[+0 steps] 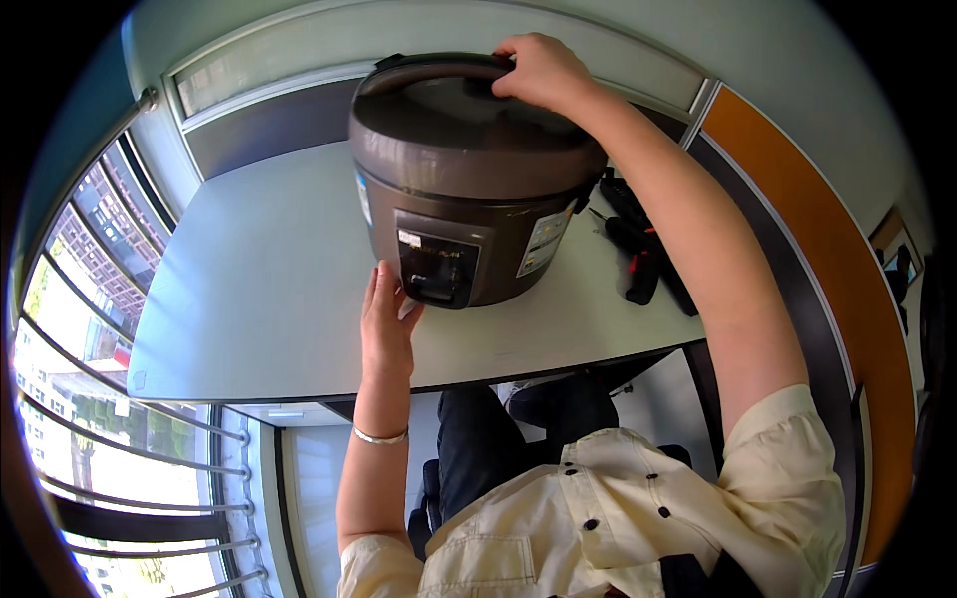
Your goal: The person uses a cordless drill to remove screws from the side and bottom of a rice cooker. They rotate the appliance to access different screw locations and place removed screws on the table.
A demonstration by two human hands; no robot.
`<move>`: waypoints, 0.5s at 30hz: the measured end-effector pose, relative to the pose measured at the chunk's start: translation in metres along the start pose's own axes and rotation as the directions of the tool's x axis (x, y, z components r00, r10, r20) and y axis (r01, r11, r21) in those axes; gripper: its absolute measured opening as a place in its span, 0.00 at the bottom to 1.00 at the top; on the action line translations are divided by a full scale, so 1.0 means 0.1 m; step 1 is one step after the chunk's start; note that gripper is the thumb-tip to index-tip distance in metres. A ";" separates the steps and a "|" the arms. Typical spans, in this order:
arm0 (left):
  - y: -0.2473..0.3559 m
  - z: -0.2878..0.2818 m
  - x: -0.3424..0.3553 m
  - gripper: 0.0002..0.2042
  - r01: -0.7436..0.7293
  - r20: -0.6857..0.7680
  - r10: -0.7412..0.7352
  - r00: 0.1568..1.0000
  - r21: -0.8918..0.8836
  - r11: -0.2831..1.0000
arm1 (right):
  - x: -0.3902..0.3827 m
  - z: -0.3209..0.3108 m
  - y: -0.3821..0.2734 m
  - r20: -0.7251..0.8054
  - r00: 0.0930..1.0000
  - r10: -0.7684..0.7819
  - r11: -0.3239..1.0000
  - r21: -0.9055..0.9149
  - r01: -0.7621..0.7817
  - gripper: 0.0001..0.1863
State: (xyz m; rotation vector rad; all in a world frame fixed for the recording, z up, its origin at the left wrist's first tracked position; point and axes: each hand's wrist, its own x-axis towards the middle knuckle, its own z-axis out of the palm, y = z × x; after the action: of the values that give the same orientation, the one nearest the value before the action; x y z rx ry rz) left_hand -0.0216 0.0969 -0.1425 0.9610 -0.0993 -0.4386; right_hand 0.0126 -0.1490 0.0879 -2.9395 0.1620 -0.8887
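Observation:
A large brown rice cooker (469, 174) stands tilted on the pale table, its dark control panel (439, 267) facing me. My right hand (543, 72) reaches over the lid, its fingers closed round the right end of the carrying handle (439, 68). Low on the cooker's front left side, my left hand (387, 324) points its fingers upward against the body. A small white piece (406, 307) shows between the left thumb and fingers; what it is cannot be made out. A label sheet (544, 242) is stuck on the cooker's right side.
Black tools with red parts, among them a screwdriver-like one (623, 234), lie right of the cooker on the table (259, 289). A low partition (249, 135) runs behind, and an orange panel (797, 189) rises at right. A barred window (100, 399) is at left.

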 end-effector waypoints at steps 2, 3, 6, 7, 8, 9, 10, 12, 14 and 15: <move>0.00 -0.03 0.02 0.39 -0.021 0.009 0.021 1.000 0.008 1.000 | -0.03 -0.04 -0.04 0.009 1.000 -0.004 0.998 0.060 0.003 0.24; 0.00 -0.01 0.02 0.39 -0.016 -0.002 0.016 1.000 0.019 1.000 | -0.05 -0.06 -0.02 0.004 1.000 -0.014 0.998 0.065 0.013 0.24; 0.02 0.05 -0.02 0.37 -0.034 -0.006 0.034 0.999 0.042 0.999 | -0.11 -0.12 0.01 -0.002 1.000 -0.031 0.995 0.094 0.031 0.23; 0.01 0.05 -0.02 0.37 -0.049 -0.006 0.050 0.999 0.047 0.998 | -0.13 -0.15 0.00 0.000 1.000 -0.024 0.994 0.103 0.024 0.23; 0.01 0.03 -0.01 0.36 -0.065 -0.005 0.065 0.998 0.053 0.996 | -0.15 -0.16 0.00 0.001 1.000 -0.015 0.994 0.111 0.015 0.23; 0.01 0.02 -0.01 0.35 -0.080 -0.003 0.080 0.997 0.060 0.995 | -0.16 -0.15 0.01 -0.026 0.999 -0.028 0.993 0.116 0.031 0.24; 0.01 0.02 -0.02 0.34 -0.075 -0.003 0.075 0.997 0.046 0.996 | -0.17 -0.15 0.03 -0.054 0.998 -0.037 0.992 0.117 0.044 0.24; 0.03 0.06 -0.04 0.34 -0.081 0.011 0.081 0.997 0.047 0.996 | -0.21 -0.17 0.07 -0.077 0.996 -0.040 0.992 0.120 0.050 0.26; 0.03 0.08 -0.05 0.34 -0.081 0.038 0.080 0.996 0.027 0.996 | -0.27 -0.20 0.07 -0.099 0.995 -0.029 0.988 0.147 0.043 0.26; 0.05 0.11 -0.06 0.34 -0.070 0.034 0.069 0.997 0.023 0.997 | -0.30 -0.22 0.09 -0.111 0.994 -0.024 0.986 0.160 0.041 0.26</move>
State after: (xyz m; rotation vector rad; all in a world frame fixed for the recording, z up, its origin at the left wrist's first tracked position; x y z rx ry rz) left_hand -0.0288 0.0935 -0.1312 0.9716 -0.1677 -0.3901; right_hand -0.0250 -0.1549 0.0890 -2.7532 0.0445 -1.0150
